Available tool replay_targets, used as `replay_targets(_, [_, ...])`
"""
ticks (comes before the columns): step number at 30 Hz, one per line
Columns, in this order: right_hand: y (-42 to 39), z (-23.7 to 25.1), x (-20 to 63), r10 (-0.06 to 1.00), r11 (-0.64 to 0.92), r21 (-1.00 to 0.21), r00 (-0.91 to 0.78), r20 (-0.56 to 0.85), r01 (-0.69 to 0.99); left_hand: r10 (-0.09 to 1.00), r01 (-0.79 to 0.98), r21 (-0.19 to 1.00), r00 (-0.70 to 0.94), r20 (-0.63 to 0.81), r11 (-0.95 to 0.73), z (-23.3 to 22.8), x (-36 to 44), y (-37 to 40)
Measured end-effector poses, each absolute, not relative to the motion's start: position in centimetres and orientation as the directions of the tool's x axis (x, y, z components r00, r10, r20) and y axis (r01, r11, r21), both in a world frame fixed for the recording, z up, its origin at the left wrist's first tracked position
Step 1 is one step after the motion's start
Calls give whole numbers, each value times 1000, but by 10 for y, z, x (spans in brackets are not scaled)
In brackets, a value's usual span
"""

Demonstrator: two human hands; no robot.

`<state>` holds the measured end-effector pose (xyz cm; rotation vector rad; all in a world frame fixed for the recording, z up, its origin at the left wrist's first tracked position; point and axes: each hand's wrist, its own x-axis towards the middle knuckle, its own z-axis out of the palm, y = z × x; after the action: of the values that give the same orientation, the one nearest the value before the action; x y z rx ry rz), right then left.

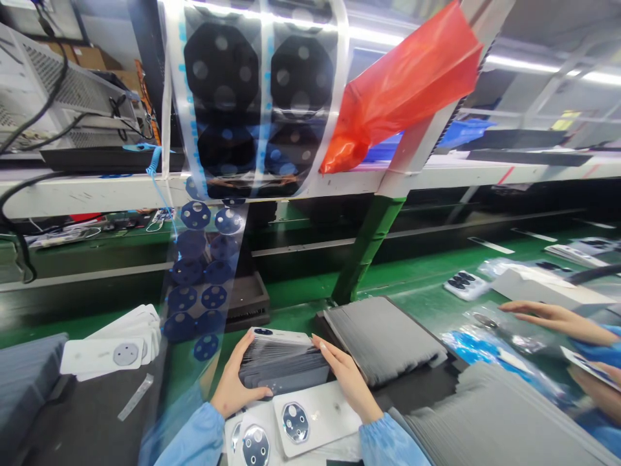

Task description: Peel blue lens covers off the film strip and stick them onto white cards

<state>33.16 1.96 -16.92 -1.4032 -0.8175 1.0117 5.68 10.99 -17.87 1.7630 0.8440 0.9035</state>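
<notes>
My left hand [237, 384] grips the left end of a stack of thin panels [284, 370], thumb along the front and fingers behind. The stack shows dark grey edges and a white top with a dark round mark. At its right end, my right hand [345, 374] presses with fingertips on the upper corner, so the stack is held between both hands. Below lie white panels [327, 417] bearing dark round stickers with holes; the lower ones are partly covered. A clear strip of round dark stickers [213, 296] hangs down to the left of my hands.
A grey stack of sheets [383, 336] lies in a black tray at right, with another grey stack [504, 421] nearer. White panels [104, 353] are fanned out at left. A co-worker's hand [553, 318] is at far right. A green-wrapped post [371, 246] stands ahead.
</notes>
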Motion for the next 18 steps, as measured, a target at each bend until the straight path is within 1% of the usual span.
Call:
replay_targets(5, [15,-172,331,888,-99,-985,434,-153,-144,863,147,939,458,214,-311,-182,56,107])
replay_targets(11, [8,-179,325,879,-79,-975,446,-167,-209,851,138,943,485,202,-302,-185,54,109])
replay_targets(14, [7,-185,316,887,-70,-978,436,-151,-198,851,131,944,483,205,-302,-185,55,109])
replay_targets(18, [8,-185,312,893,-59,-991,438,-107,-123,855,128,946,477,204,-297,-185,56,106])
